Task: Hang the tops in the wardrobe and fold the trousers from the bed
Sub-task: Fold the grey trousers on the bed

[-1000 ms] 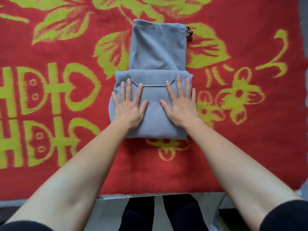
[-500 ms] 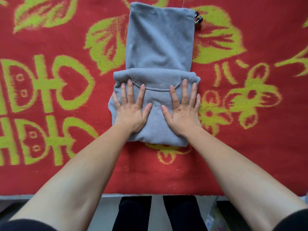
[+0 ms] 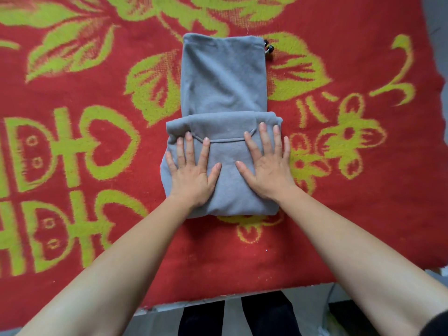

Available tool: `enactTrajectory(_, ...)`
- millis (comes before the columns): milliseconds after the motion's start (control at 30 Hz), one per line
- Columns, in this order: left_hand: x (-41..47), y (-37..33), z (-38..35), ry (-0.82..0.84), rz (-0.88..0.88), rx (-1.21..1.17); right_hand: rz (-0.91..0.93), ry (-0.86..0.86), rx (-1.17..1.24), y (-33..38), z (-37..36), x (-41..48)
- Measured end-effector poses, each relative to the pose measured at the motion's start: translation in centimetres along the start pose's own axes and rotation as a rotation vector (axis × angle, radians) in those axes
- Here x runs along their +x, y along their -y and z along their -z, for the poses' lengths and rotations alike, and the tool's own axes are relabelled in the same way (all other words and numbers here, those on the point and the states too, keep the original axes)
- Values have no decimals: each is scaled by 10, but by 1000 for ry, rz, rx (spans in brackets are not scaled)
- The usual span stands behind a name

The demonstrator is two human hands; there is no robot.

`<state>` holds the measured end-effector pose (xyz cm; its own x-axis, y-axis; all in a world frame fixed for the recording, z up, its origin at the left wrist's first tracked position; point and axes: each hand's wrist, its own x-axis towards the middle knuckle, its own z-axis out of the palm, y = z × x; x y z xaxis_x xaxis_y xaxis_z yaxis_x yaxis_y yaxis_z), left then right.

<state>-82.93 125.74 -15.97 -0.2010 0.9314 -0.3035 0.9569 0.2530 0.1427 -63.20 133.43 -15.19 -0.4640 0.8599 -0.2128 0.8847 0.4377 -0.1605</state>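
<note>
The grey trousers (image 3: 225, 163) lie mid-bed on the red blanket (image 3: 363, 190), half folded — near end doubled over, the rest stretching toward 12 o'clock. Left hand (image 3: 191, 170) and right hand (image 3: 269, 166) press flat, fingers spread, gripping nothing. Judging by this, another fold remains — no tops visible.

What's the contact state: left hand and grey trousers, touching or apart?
Touching. The head view shows the left hand lying flat on the folded grey trousers, fingers spread, with no visible gap.
</note>
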Motion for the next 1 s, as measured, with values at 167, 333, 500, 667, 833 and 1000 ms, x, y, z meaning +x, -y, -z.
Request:
enactTrajectory(167, 58, 8, 58, -306, 112, -235, -225, -292, 324, -15, 40, 74)
enactTrajectory(333, 197, 25, 100, -43, 558, -1052, -658, -34, 1087, -34, 78, 188)
enactTrajectory(500, 244, 29, 105, 149, 477, -1394, -693, 92, 1306, -34, 66, 230)
enactTrajectory(667, 238, 42, 116, 208, 456, -1404, -635, 107, 1382, -36, 75, 227)
enactTrajectory(833, 185, 33, 157, 29, 178, -1126, -387, -2, 1152, -21, 126, 187)
enactTrajectory(1000, 79, 38, 138, -227, -120, -453, -1, -200, 553, -12, 135, 91)
